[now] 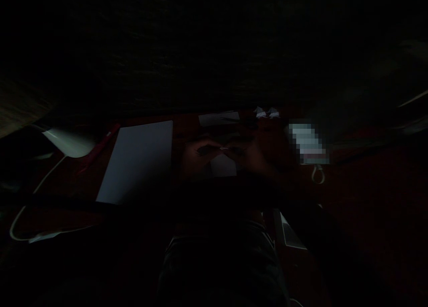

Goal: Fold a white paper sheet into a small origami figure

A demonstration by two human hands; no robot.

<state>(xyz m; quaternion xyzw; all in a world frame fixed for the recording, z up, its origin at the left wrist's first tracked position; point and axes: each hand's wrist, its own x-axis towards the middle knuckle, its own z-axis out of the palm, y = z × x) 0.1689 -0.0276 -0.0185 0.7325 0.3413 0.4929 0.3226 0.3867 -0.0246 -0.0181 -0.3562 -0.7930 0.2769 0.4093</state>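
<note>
Nearest, there is the dark clothing on the lap [219, 258], which has thin pale lines along its edges. To the right of it lies a flat dark thing with a pale border [293, 233], partly covered by the dark forearm. A pale cord [18, 218] makes a curve at the left side.

Farther on, the two hands come together above a pale sheet of paper [223, 165] on the reddish table [277, 153]. The left hand [195, 156] and the right hand [252, 155] both have the fingers curved, and their fingertips pinch one small white piece [224, 148] between them. The piece is so small and dim that I cannot tell its exact shape.

To the left of the hands lies a large white sheet [143, 153], and beside it a red strip [100, 147] is placed at a slant. A small light mark on this strip is too small to be read. More to the left is a white curved object [71, 143]. At the right, a bright rectangular device [308, 143] has its face blurred into squares, so its writing is unreadable; a white cable loop [318, 175] is just beside its near end.

Beyond the hands lies another paper [219, 119], and to its right are two crumpled-looking white papers [266, 113], close together.
</note>
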